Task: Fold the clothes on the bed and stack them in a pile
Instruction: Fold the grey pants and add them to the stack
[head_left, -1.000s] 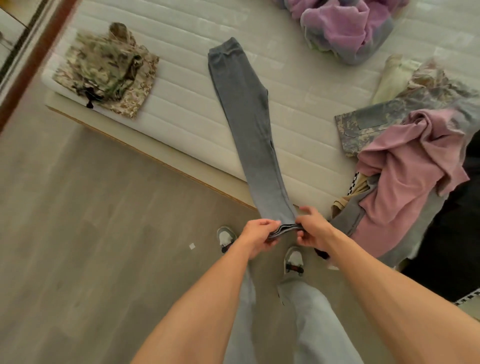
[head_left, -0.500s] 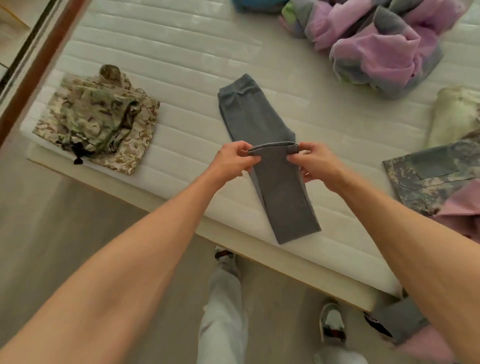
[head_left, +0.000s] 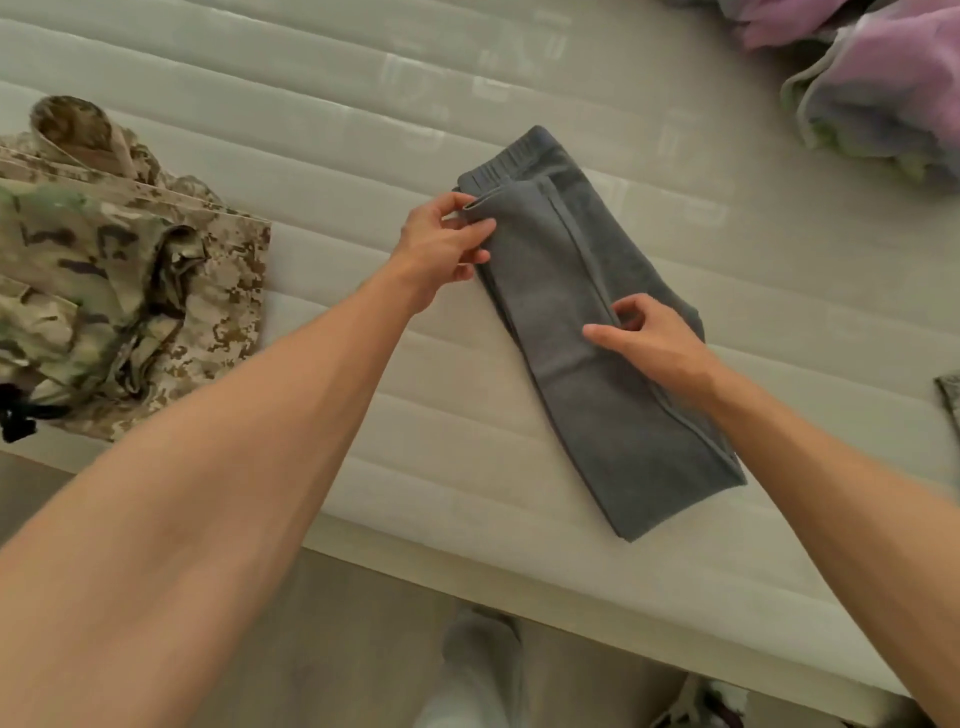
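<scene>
Both bare forearms reach forward from the lower frame edge, converging toward the centre. Left hand (head_left: 441, 244): wrist bent slightly, thumb and fingertips pinching a corner of cloth, remaining fingers loosely extended. Right hand (head_left: 644, 340): nearer the body, palm down, thumb extended leftward flat, index and middle fingers curled, nipping a fabric edge. Hands apart, not touching. Pale-trousered legs visible below, between the arms.

Head view, looking steeply down, close over bed (head_left: 363, 130).
</scene>
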